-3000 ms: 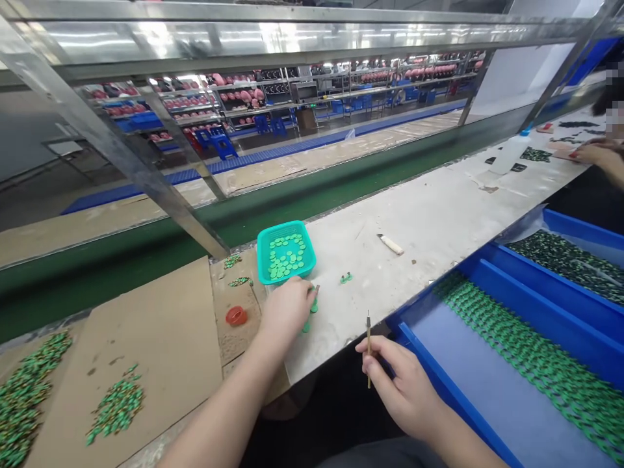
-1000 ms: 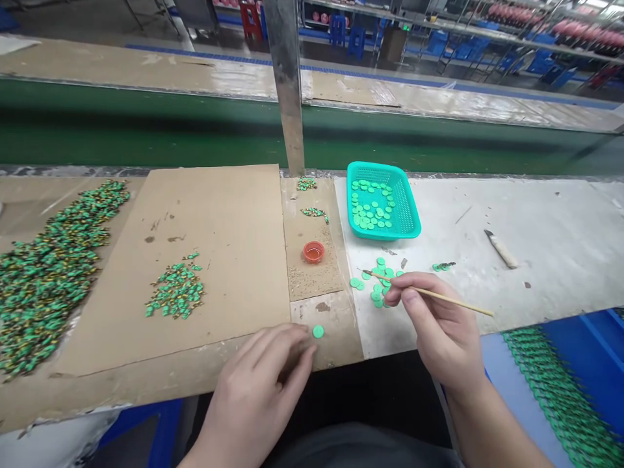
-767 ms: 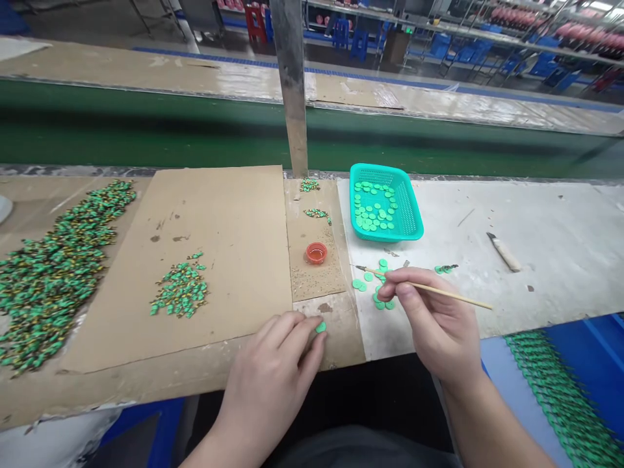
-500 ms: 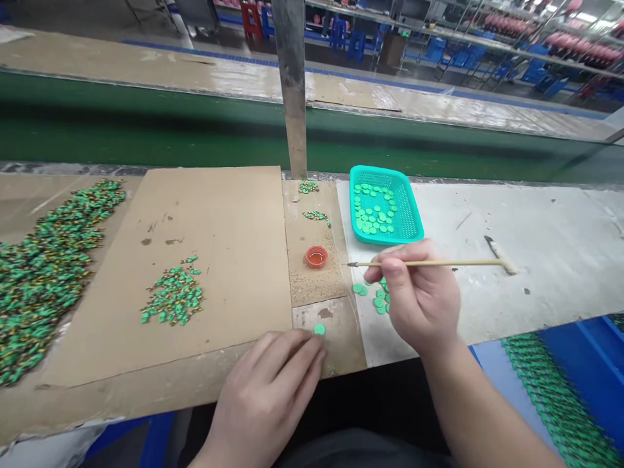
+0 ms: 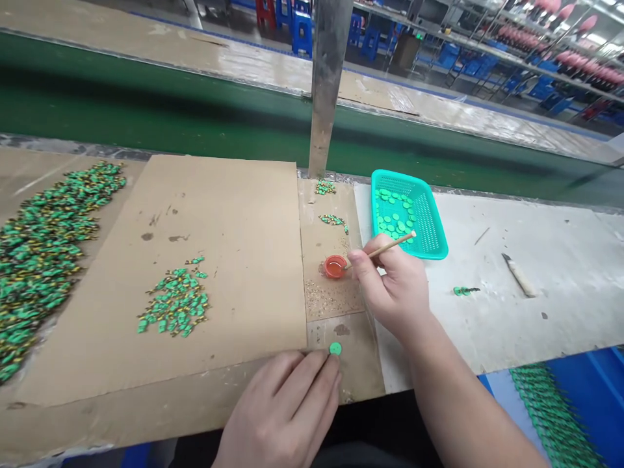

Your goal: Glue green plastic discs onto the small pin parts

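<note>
My right hand [image 5: 392, 283] is closed around a thin wooden paintbrush [image 5: 390, 247]. The brush slants down to the left, its lower end at the rim of a small red cup [image 5: 335, 267] with liquid inside. Near the table's front edge rests my left hand [image 5: 287, 406], fingers together and bent, thumb hidden. Its fingertips touch the edge of a round green disc [image 5: 335, 349] with small dark marks like holes, lying on the cardboard. Behind the cup lie two small clusters of green, black and yellow pieces [image 5: 333, 220].
A turquoise basket [image 5: 435, 224] holds several green discs. To its right lie a knife-like tool [image 5: 519, 275] and a small green-and-dark piece [image 5: 465, 290]. Piles of green pieces [image 5: 175, 302] cover parts of the left side. A metal post [image 5: 324, 97] rises at the back.
My right hand has turned the brush and brought its tip left to the red cup. The left hand stays by the disc. The whole view has shifted slightly.
</note>
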Motion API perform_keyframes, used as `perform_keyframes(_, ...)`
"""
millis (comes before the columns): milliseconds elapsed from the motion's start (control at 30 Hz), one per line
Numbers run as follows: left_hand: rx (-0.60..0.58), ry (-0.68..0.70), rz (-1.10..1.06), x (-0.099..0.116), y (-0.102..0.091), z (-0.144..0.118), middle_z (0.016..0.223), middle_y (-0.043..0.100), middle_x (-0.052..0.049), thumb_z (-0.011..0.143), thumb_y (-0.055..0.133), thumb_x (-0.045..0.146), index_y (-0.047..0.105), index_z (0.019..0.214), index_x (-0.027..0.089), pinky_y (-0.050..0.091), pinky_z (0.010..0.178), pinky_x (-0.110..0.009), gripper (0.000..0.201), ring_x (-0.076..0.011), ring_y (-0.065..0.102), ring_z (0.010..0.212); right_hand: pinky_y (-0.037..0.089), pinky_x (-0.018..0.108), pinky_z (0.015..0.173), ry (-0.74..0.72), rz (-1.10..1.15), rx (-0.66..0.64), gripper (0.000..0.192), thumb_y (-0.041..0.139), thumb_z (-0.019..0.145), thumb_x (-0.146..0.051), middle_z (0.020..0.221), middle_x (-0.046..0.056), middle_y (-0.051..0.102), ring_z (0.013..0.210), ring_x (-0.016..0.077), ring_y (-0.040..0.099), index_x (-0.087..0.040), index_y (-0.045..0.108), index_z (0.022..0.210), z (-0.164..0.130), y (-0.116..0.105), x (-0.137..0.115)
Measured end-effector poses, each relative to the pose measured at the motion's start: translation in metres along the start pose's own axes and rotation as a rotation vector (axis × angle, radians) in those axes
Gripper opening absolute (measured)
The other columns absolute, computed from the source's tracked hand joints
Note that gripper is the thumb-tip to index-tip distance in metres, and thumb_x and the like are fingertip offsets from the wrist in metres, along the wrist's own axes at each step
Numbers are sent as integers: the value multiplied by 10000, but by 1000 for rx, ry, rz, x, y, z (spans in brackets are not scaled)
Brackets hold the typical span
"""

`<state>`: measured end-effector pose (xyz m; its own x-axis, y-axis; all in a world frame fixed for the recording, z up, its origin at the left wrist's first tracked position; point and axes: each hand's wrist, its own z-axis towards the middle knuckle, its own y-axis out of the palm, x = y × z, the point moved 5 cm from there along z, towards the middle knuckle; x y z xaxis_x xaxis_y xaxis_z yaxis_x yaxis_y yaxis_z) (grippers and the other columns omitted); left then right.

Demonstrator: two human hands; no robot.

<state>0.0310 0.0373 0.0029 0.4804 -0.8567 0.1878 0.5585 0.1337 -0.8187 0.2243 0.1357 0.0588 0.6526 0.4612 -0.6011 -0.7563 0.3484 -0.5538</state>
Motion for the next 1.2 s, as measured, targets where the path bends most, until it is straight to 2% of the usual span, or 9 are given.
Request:
perform_keyframes(200, 29, -53, -9, -2, 5, -7, 1209, 821, -65, 1011, 609, 67, 809, 1058, 199, 698, 792, -395, 245, -229, 781, 960, 479, 264, 617, 6, -41, -35, 358, 575, 1162, -275, 737, -39, 624, 604, 113, 588, -250, 535, 807, 1, 4, 1)
perform_keyframes(333, 49, -46, -12, -2, 8, -10, 1206, 821, -66, 994, 677, 79, 802, 1031, 189, 686, 784, -395, 171, -230, 779, 948, 480, 264, 626, -4, -70, -15, 355, 581, 1163, -269, 734, -36, 633, 608, 116, 593, -249, 542, 810, 1, 5, 2)
perform_keyframes(567, 71, -46, -5, -1, 12, -14, 1209, 819, -66, 1028, 666, 87, 799, 1085, 175, 641, 803, -389, 170, -228, 768, 964, 467, 254, 614, -5, -79, 26, 337, 615, 1154, -248, 736, -44, 640, 610, 109, 616, -242, 553, 824, 0, 5, 5)
perform_keyframes(767, 69, -47, -17, -2, 11, -10, 1203, 818, -65, 1044, 650, 83, 789, 1053, 162, 613, 819, -383, 160, -223, 756, 978, 456, 247, 597, -34, -69, 26, 334, 621, 1149, -236, 732, -50, 619, 591, 102, 593, -239, 550, 823, 2, 7, 4)
perform_keyframes(1200, 85, -89, -45, -3, 10, -10, 1178, 812, -66, 1052, 660, 76, 785, 1113, 129, 600, 856, -400, 148, -217, 754, 990, 454, 242, 598, -36, -45, 24, 336, 623, 1143, -227, 739, -53, 618, 595, 99, 591, -237, 539, 818, 0, 6, 4)
